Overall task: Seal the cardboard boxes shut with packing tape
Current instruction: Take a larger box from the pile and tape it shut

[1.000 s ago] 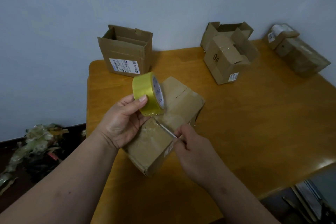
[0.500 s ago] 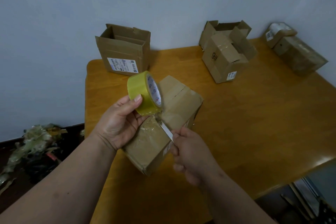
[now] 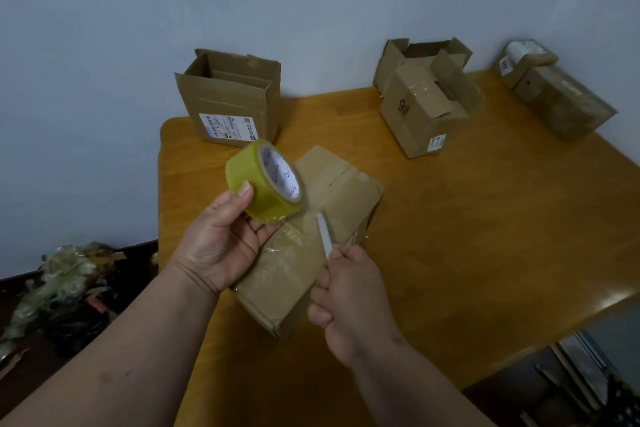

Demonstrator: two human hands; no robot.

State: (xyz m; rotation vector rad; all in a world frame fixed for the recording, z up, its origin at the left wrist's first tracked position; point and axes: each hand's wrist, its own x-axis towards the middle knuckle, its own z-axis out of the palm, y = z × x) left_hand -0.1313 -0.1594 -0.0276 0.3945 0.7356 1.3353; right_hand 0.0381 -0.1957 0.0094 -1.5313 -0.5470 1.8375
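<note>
A closed cardboard box [image 3: 341,199] lies flat on the wooden table [image 3: 467,236], its near half covered in clear tape. Above its left side my left hand [image 3: 225,239] holds a yellow roll of packing tape [image 3: 265,180], thumb on the outer face, fingers underneath. A stretch of clear tape runs from the roll down onto the box top. My right hand [image 3: 349,302] grips a thin white blade [image 3: 324,234] that points up toward the tape just below the roll.
An open box with a shipping label [image 3: 230,99] stands at the table's back left. A taped box marked 9# [image 3: 424,107] and an open one behind it sit at the back. A wrapped box [image 3: 562,97] lies at the far right. Scrap tape [image 3: 59,284] litters the floor on the left.
My right hand has drawn back toward me and turned the blade more upright. The roll in my left hand has stayed nearly in place above the box.
</note>
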